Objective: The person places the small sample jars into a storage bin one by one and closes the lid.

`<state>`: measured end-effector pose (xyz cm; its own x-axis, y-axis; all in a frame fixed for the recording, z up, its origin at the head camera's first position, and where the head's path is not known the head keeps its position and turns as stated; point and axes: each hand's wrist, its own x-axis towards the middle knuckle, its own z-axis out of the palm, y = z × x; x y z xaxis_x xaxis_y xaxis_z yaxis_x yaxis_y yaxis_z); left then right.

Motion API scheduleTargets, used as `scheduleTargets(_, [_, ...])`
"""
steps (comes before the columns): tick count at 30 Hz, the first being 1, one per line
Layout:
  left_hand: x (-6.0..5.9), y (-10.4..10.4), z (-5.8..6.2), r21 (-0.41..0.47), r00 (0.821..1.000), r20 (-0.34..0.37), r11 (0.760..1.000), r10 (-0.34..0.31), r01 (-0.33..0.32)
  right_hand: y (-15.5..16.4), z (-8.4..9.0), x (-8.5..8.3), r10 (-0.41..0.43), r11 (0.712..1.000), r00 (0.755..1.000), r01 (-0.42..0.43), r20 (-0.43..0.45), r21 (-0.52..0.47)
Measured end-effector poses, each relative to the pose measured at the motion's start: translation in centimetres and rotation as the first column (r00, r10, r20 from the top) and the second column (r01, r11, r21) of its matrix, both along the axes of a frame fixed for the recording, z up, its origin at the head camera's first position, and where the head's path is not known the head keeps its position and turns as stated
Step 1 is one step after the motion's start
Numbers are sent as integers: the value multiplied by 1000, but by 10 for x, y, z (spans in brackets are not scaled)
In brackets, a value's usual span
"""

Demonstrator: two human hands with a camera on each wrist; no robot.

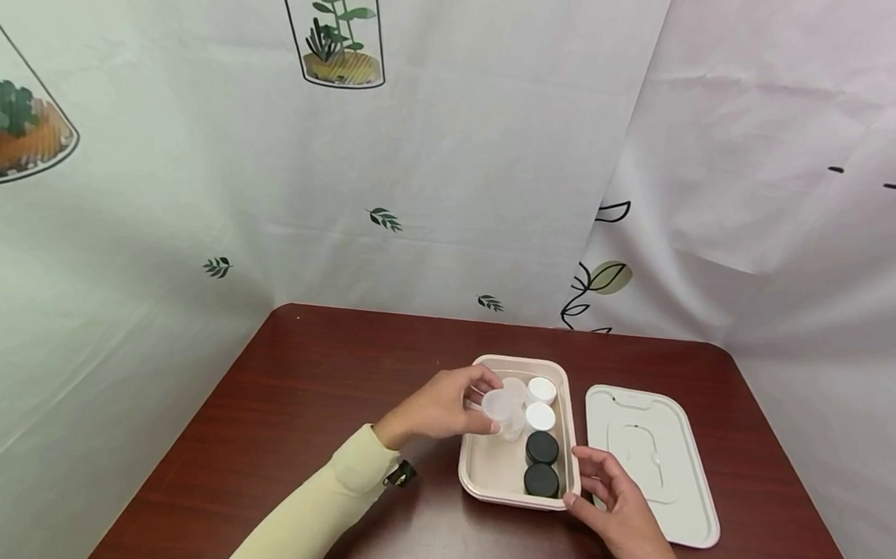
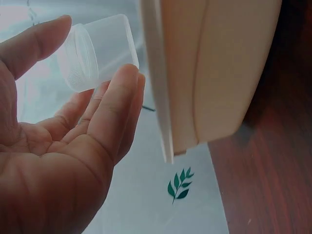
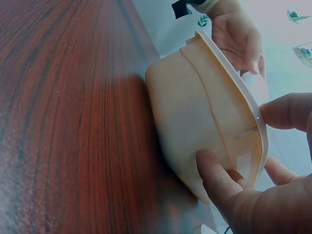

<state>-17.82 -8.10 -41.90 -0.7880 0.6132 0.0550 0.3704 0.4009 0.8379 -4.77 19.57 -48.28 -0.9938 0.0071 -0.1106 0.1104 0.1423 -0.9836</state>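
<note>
My left hand [image 1: 442,403] is over the left side of a cream plastic storage box [image 1: 494,478]. It pinches a small clear jar with a translucent ribbed screw lid [image 2: 105,48] between thumb and fingers, tilted on its side in the left wrist view. Beneath it in the box are other translucent jars [image 1: 514,389], partly hidden. Two white-lidded jars [image 1: 540,416] and two black-lidded jars [image 1: 541,448] line the box's right side. At the front right corner, my right hand [image 1: 615,506] holds the box, thumb and fingers against its rim and outer wall.
A flat off-white lid [image 1: 686,486] lies on the dark red wooden table [image 1: 332,368], just right of the box. Patterned white cloth [image 1: 444,188] hangs behind the table and along its sides.
</note>
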Motion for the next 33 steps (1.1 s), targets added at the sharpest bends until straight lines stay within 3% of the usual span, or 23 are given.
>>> scheduleTargets(10, [6,15,-2,-181,994,-66,981,-86,73,-1,3,0,-1,1000,1000,1,-1,7])
scheduleTargets(15, [7,22,-3,-326,982,-136,942,-128,78,-1,1,0,-2,1000,1000,3,-10,10])
scheduleTargets(23, [10,35,-8,-421,973,-155,902,-173,94,-2,-2,1,5,1000,999,-5,-45,4])
scheduleTargets(33, [17,51,-12,-576,959,-222,817,-178,18,-1,-1,0,14,1000,999,-14,-46,11])
